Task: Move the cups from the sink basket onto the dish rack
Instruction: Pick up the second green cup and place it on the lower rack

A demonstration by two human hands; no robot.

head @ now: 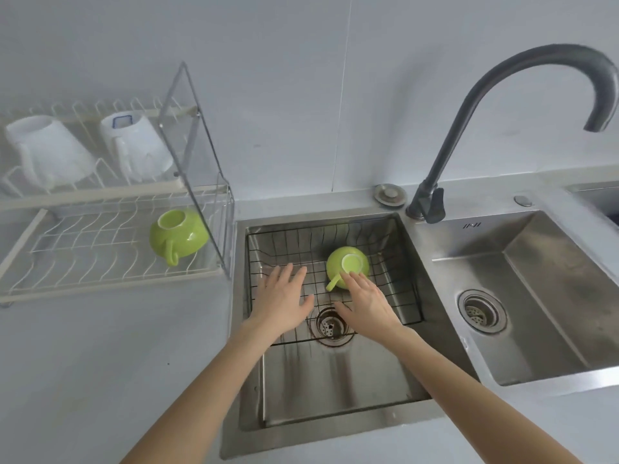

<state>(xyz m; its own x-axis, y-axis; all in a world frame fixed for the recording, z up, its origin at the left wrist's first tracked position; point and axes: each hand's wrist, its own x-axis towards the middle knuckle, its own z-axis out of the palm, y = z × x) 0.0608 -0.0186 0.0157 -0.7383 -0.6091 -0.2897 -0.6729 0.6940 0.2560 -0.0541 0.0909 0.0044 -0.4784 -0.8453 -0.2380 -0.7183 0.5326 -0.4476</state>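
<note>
A green cup lies upside down in the black wire sink basket, its handle pointing toward me. My right hand is open, and its fingertips reach the cup's near side. My left hand hovers open over the basket's left part, holding nothing. Another green cup rests upside down on the lower tier of the white dish rack at the left. Two white cups stand inverted on the rack's upper tier.
The basket sits in the left steel basin above a drain. A dark curved faucet rises behind, between this basin and the right basin. A clear panel stands at the rack's right end. Grey counter lies front left.
</note>
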